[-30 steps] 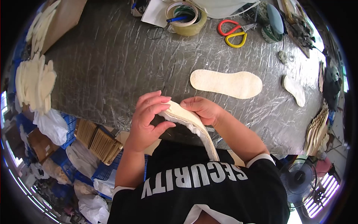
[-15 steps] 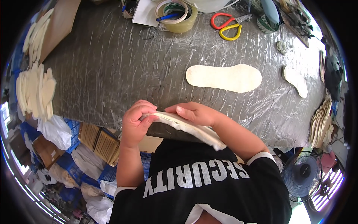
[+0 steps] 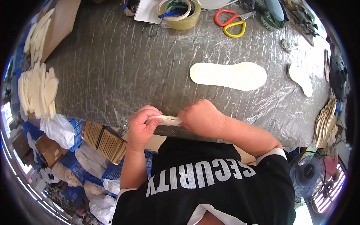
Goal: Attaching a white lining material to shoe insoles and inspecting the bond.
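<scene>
Between my two hands, just above the near edge of the table, is a cream insole seen edge-on, with a slit-like gap along its side. My left hand pinches one end, thumb in front and fingers behind. Closed round the other end is my right hand, its back turned up, so that part of the insole is hidden. Another cream insole lies flat on the table beyond my right hand. A smaller curved insole piece rests farther right.
Tape rolls, red-and-yellow scissors and a small coil lie along the far side of the dark plastic-covered table. Stacked insoles stand at left and right. A fan and several blue crates are below.
My right hand has gone from lying along the insole with fingers extended to closing round its end. Less of the insole shows now; its fluffy lower end is out of sight.
</scene>
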`<state>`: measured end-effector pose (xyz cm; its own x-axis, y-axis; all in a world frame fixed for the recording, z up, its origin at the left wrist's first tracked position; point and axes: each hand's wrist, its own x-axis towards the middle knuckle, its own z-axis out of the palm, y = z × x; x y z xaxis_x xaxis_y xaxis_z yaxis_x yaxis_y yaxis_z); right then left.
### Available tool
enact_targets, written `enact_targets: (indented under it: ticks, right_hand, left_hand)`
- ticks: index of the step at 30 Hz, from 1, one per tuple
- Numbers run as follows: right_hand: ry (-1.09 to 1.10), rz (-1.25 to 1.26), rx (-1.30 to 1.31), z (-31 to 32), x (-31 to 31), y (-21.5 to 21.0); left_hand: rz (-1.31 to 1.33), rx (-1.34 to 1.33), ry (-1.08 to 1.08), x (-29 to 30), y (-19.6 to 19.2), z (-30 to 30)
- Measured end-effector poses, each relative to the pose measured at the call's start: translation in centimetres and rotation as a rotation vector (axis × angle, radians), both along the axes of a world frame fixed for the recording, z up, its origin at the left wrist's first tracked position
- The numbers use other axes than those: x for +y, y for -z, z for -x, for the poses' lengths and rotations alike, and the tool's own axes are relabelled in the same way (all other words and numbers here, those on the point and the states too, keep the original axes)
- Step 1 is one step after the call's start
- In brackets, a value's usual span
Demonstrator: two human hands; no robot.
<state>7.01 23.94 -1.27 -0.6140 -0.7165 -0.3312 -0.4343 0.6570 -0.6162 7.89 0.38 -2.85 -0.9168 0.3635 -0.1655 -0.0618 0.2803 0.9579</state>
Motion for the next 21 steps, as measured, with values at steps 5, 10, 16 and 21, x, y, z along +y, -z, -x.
enact_targets:
  ticks: [5,10,16,21]
  right_hand:
    - [-0.033,-0.006,-0.033,0.3,-0.1,0.0]
    - [-0.077,-0.063,-0.067,0.9,0.3,-0.3]
    - [0.122,-0.096,-0.151,-0.2,3.9,-1.4]
    - [0.245,-0.066,-0.057,-1.9,4.5,-1.1]
  left_hand:
    - [0.376,0.355,0.131,3.0,-3.6,0.8]
    - [0.453,0.485,0.311,3.1,-2.7,1.0]
    - [0.468,0.603,0.226,2.2,-2.6,0.6]
    - [0.465,0.619,0.221,2.0,-2.0,0.5]
